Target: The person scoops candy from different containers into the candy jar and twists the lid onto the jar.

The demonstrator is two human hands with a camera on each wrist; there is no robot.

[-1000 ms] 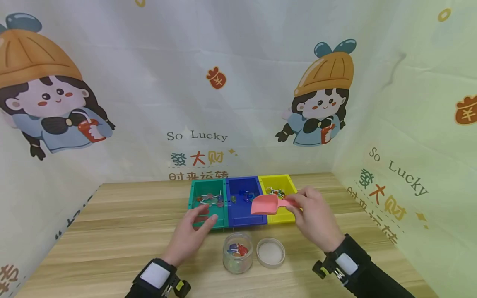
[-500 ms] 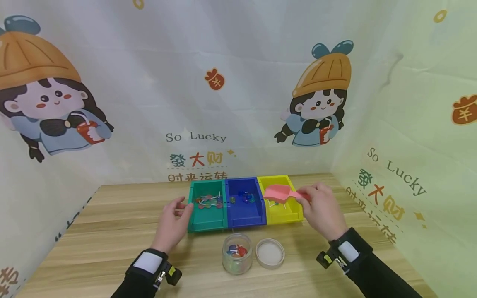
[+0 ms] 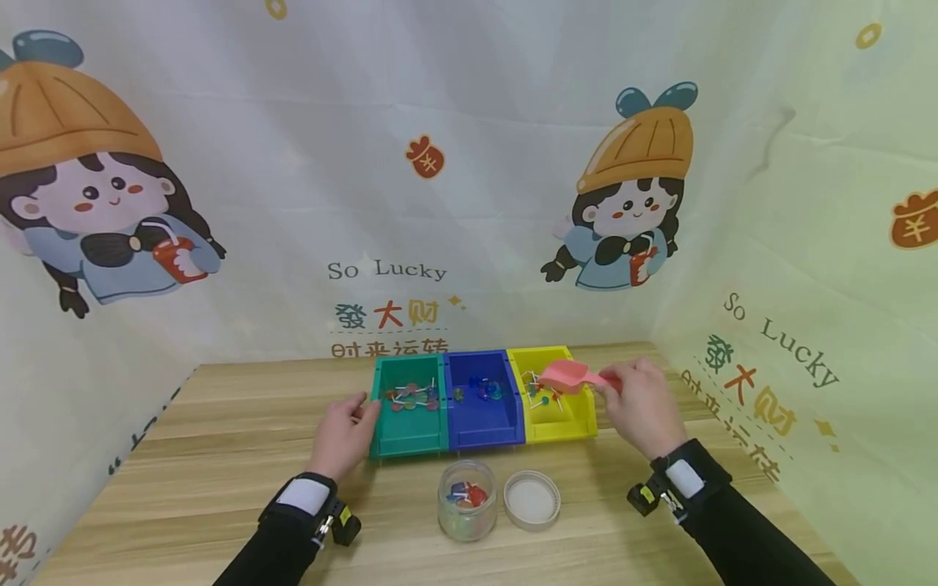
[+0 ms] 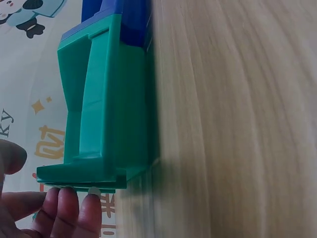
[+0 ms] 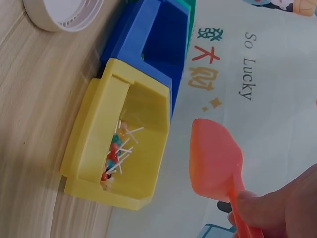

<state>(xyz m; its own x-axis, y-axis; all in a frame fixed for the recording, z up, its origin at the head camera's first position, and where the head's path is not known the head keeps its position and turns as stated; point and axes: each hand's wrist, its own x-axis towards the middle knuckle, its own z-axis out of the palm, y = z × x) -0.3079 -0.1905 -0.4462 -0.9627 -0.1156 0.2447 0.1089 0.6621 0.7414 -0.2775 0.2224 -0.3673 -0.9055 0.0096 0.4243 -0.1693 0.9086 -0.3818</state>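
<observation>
My right hand pinches the handle of a pink scoop above the yellow bin. No contents are visible in the scoop in the right wrist view. Small coloured balls on white sticks lie inside that bin. My left hand is at the outer side of the green bin, its fingertips against the wall and the thumb apart. Flat pinkish and greenish pieces with white sticks lie in the green bin. Between the two stands the blue bin, holding small blue pieces.
In front of the joined bins stands a clear jar with red, blue and pale pieces inside. Beside it on the wooden table lies a white-rimmed round lid. A printed curtain hangs behind and at both sides.
My right hand has moved the scoop rightward and slightly up, from over the blue and yellow bins. My left hand has withdrawn from over the green bin to its left side.
</observation>
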